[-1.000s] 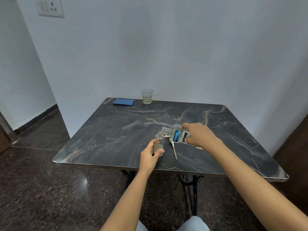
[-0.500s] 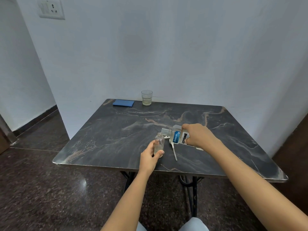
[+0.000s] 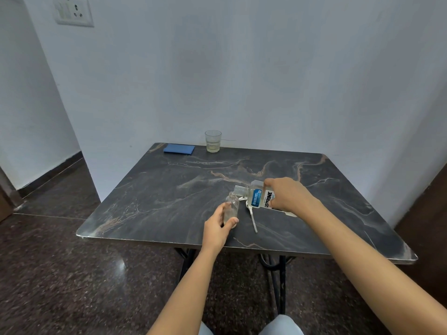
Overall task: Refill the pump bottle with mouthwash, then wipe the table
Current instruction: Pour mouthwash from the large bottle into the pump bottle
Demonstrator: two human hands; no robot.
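Observation:
My left hand (image 3: 216, 227) grips a small clear pump bottle (image 3: 231, 206), which stands upright on the table with its neck uncovered. My right hand (image 3: 286, 195) holds a clear mouthwash bottle (image 3: 258, 197) with a blue label, tipped on its side. Its mouth points left and sits just above the small bottle's neck. The white pump head with its long tube (image 3: 252, 217) lies on the dark marble table (image 3: 169, 197) just right of the small bottle. A folded blue cloth (image 3: 179, 149) lies at the table's far left corner.
A glass tumbler (image 3: 213, 140) with a little liquid stands at the table's far edge by the white wall. A small white object (image 3: 291, 213) pokes out from under my right wrist. Dark stone floor surrounds the table, with a wall socket (image 3: 73, 12) high on the left.
The mouthwash bottle has dipped slightly, bringing its mouth closer to the small bottle's neck. Both hands keep their grips.

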